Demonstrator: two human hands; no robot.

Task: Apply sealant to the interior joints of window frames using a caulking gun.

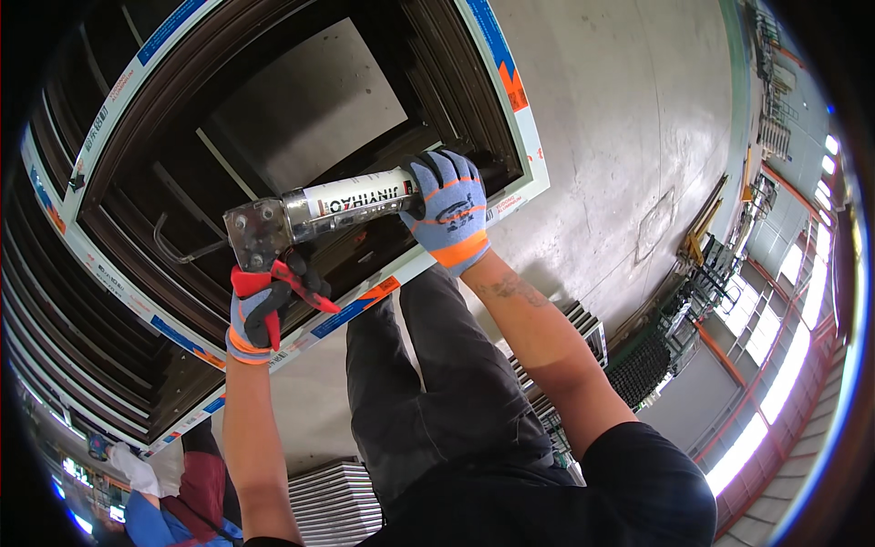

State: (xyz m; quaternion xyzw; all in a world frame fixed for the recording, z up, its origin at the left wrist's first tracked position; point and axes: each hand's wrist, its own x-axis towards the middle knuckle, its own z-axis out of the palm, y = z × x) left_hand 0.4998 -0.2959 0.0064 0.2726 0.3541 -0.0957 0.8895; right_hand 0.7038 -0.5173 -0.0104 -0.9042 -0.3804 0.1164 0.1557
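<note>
A caulking gun loaded with a white cartridge lies crosswise over the near side of a dark brown window frame. My left hand, in a grey glove with an orange cuff, is closed round the gun's red handle. At the other end, my right hand, gloved in grey-blue with orange lines, wraps the front of the cartridge and hides the nozzle. A bent metal rod sticks out behind the gun. Printed white protective tape covers the frame's outer faces.
More dark frames are stacked to the left and below. Another person in dark red and blue is at the lower left. Pale profiles lie stacked near my legs. Racks and metal parts line the right beyond the concrete floor.
</note>
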